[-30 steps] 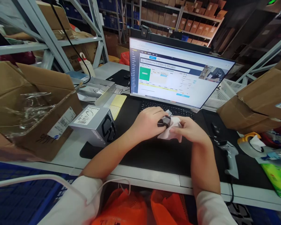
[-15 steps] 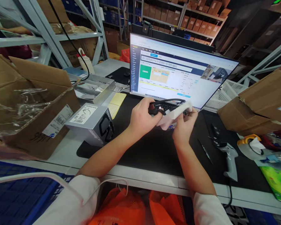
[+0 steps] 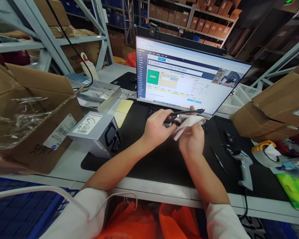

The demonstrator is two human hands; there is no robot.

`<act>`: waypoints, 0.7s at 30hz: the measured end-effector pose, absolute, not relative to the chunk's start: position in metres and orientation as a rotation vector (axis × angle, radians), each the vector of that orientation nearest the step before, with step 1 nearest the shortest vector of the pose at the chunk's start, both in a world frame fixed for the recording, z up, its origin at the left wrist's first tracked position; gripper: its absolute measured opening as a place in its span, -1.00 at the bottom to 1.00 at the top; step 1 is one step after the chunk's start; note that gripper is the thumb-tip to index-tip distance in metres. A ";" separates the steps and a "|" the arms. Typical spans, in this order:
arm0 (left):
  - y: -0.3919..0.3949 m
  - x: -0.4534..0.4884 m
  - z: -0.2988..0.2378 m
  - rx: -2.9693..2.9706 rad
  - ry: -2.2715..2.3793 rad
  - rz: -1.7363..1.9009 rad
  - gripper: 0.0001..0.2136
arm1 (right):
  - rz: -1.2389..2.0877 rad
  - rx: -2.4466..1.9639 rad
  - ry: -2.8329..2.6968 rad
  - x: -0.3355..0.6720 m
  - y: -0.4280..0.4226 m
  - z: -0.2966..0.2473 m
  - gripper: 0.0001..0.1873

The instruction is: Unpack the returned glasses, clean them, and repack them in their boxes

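Note:
My left hand (image 3: 155, 127) is closed on a black curved band (image 3: 189, 111), shaped like a headset, above the black desk mat (image 3: 144, 166). Its far end stretches right, past my right fingers. Wrapped in my right hand (image 3: 193, 141) is a white cloth (image 3: 188, 123), folded over and pressed against the lower part of the band. The cloth and fingers hide part of the band, and the right hand is slightly blurred. Behind both hands stands a lit monitor (image 3: 174, 89), with a dark keyboard (image 3: 153, 111) partly showing under it.
Left of my arms are a grey product box (image 3: 96, 134) and an open carton (image 3: 62, 139) with clear plastic wrap. To the right lie a screwdriver (image 3: 218, 159), a barcode scanner (image 3: 244, 169), a mouse (image 3: 228, 136) and tape rolls (image 3: 265, 154). Cartons (image 3: 271, 113) stand at the right edge.
The white cloth has been folded round and shifted on the band. My right hand has turned and moved slightly down; my left hand has moved a little right.

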State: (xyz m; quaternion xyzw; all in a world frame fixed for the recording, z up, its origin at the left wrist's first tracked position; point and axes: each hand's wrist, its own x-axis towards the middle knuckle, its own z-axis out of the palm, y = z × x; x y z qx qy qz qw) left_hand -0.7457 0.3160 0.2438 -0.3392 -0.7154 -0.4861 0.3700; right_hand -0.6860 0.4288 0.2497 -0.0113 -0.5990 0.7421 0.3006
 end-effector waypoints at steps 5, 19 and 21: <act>0.315 -0.745 0.245 -0.871 -1.779 -1.192 -0.83 | 2.017 -0.018 -1.658 -0.686 0.424 0.251 -0.53; 0.305 -0.798 0.236 -0.900 -1.660 -2.333 -0.46 | 1.477 -0.155 -1.241 -0.673 0.545 0.290 -0.72; 0.302 -0.793 0.239 -1.095 -1.627 -2.484 -0.47 | 1.412 -0.168 -1.545 -0.671 0.563 0.289 -0.70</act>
